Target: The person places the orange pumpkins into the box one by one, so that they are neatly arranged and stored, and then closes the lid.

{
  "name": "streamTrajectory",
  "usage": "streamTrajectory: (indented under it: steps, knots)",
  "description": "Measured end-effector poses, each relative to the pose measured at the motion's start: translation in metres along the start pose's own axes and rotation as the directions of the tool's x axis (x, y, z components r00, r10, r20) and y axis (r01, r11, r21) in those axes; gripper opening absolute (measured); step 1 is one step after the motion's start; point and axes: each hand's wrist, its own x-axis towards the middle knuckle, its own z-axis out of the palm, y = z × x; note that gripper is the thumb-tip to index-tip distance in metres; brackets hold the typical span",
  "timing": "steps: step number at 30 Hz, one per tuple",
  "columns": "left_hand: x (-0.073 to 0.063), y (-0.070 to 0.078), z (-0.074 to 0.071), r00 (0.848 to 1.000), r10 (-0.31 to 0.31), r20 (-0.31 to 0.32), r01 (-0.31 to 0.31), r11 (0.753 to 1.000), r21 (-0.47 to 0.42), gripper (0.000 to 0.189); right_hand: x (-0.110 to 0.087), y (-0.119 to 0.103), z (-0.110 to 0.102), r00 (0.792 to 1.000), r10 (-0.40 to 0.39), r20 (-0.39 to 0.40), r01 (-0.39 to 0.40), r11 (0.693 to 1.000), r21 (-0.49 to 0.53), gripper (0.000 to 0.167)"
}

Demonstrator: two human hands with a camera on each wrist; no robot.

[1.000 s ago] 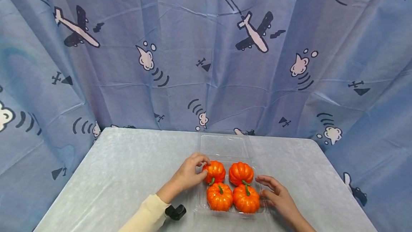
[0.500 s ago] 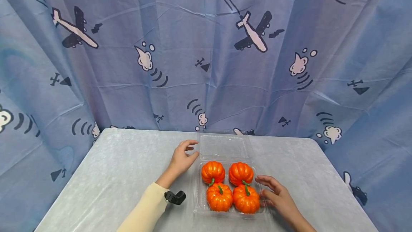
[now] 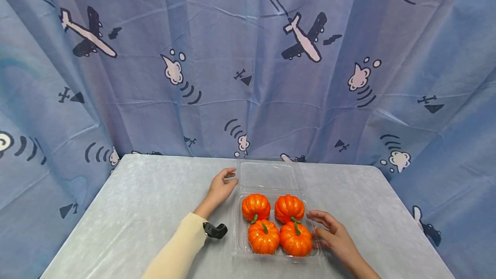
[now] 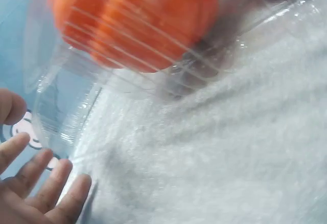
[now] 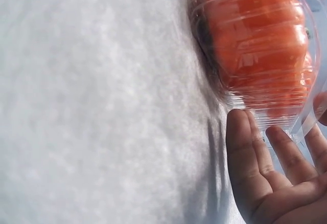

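A clear plastic clamshell container (image 3: 235,244) lies on the table, its lid (image 3: 269,175) folded back behind it. Inside sit two small orange pumpkins at the back, left (image 3: 256,206) and right (image 3: 289,208), and two in front, left (image 3: 263,237) and right (image 3: 296,240). My left hand (image 3: 221,187) is beside the lid's left edge, fingers spread and relaxed, holding nothing. Along the container's right wall, my right hand (image 3: 334,235) keeps its fingers nearly straight; the right wrist view puts the fingertips (image 5: 239,121) right at the ribbed plastic side.
The container stands on a table with a pale grey cover (image 3: 174,210). Behind the table hangs a blue curtain (image 3: 209,76) printed with planes and clouds. A black strap with a small device (image 3: 215,230) sits on my left wrist.
My left hand has left the back-left pumpkin and moved back and left to the lid's edge. The right hand and the pumpkins have stayed in place.
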Motion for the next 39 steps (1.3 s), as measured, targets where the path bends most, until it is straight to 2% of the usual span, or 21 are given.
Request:
streamTrajectory:
  steps: [11, 18, 21, 25, 28, 29, 32, 36, 39]
  knots:
    - [-0.003, -0.002, 0.008, 1.0, 0.009, -0.016, -0.01, 0.998, -0.061, 0.036, -0.001, 0.001, 0.001, 1.0, 0.006, -0.016, -0.006, 1.0, -0.006, 0.049]
    - [-0.005, 0.0, 0.009, 1.0, 0.01, -0.012, -0.011, 0.999, -0.034, 0.03, -0.001, 0.001, 0.002, 0.999, 0.02, -0.036, -0.02, 1.0, -0.005, 0.049]
    - [-0.007, 0.0, 0.009, 0.996, 0.078, -0.034, -0.079, 0.996, -0.028, 0.03, -0.001, 0.001, 0.002, 0.999, 0.022, -0.036, -0.022, 1.0, 0.0, 0.049]
    - [-0.008, 0.0, 0.009, 0.977, 0.194, -0.086, -0.196, 0.981, -0.006, 0.03, -0.001, 0.002, 0.003, 0.999, 0.022, -0.043, -0.022, 1.0, 0.002, 0.049]
    - [-0.008, 0.002, 0.009, 0.974, 0.204, -0.1, -0.205, 0.979, 0.003, 0.031, -0.001, 0.002, 0.004, 0.998, 0.033, -0.056, -0.033, 0.999, 0.003, 0.049]
    - [-0.008, 0.003, 0.008, 0.977, 0.19, -0.098, -0.191, 0.982, -0.002, 0.032, -0.001, 0.002, 0.004, 0.997, 0.037, -0.061, -0.037, 0.999, 0.004, 0.049]
    - [-0.007, 0.007, 0.007, 0.973, 0.208, -0.104, -0.209, 0.978, 0.003, 0.033, -0.001, 0.001, 0.005, 0.996, 0.05, -0.07, -0.05, 0.999, 0.007, 0.049]
    - [-0.008, 0.013, 0.004, 0.952, 0.281, -0.122, -0.282, 0.959, 0.009, 0.037, -0.002, 0.001, 0.006, 0.996, 0.052, -0.071, -0.051, 0.999, 0.007, 0.05]
    - [-0.009, 0.018, 0.002, 0.94, 0.312, -0.139, -0.317, 0.948, -0.012, 0.045, -0.002, 0.0, 0.006, 0.996, 0.046, -0.077, -0.045, 0.999, 0.01, 0.05]
